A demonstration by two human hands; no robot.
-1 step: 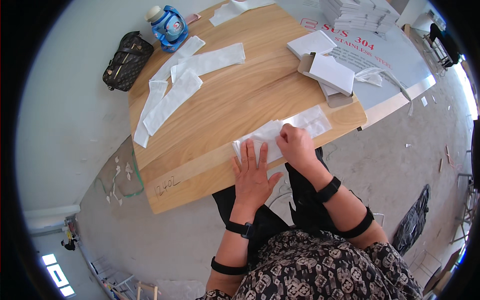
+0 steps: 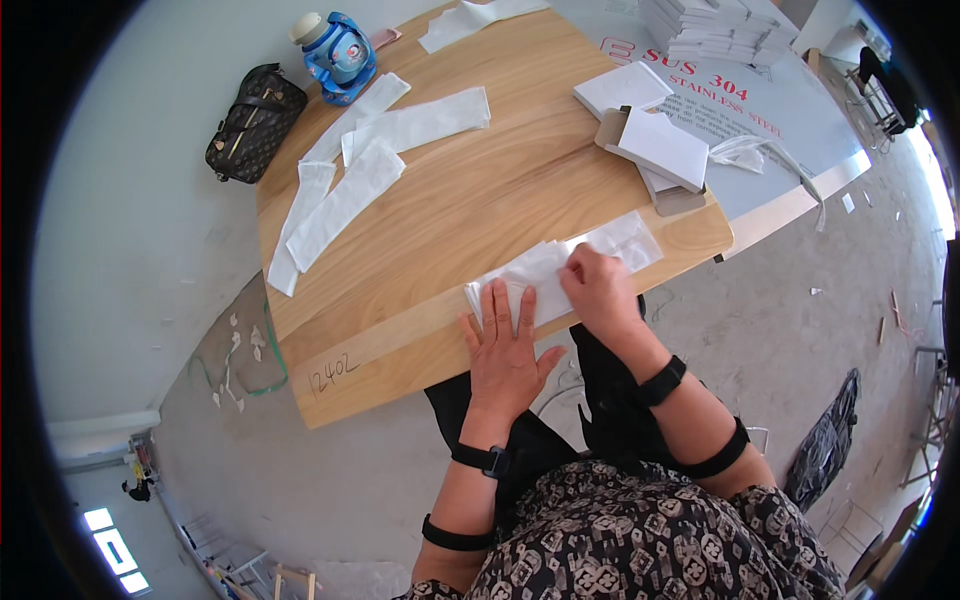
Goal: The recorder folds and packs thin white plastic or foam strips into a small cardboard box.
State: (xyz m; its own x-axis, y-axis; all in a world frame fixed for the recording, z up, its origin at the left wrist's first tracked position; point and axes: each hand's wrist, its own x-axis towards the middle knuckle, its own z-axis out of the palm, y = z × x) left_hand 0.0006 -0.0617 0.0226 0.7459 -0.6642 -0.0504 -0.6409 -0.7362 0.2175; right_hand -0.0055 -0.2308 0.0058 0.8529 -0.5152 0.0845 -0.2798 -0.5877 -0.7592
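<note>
A white folded fabric piece (image 2: 625,240) lies at the near edge of a wooden table (image 2: 450,210). My left hand (image 2: 507,350) rests flat on its left end, fingers spread. My right hand (image 2: 598,288) sits on the middle of the piece with its fingers curled down onto the fabric. The piece's right end shows past my right hand; the part under both hands is hidden.
Several long white fabric strips (image 2: 345,195) lie at the table's far left. A blue bottle (image 2: 338,52) and a dark handbag (image 2: 252,122) sit beyond them. White flat boxes (image 2: 660,145) lie at the right, with a stack of boxes (image 2: 715,25) on a grey metal sheet (image 2: 790,130).
</note>
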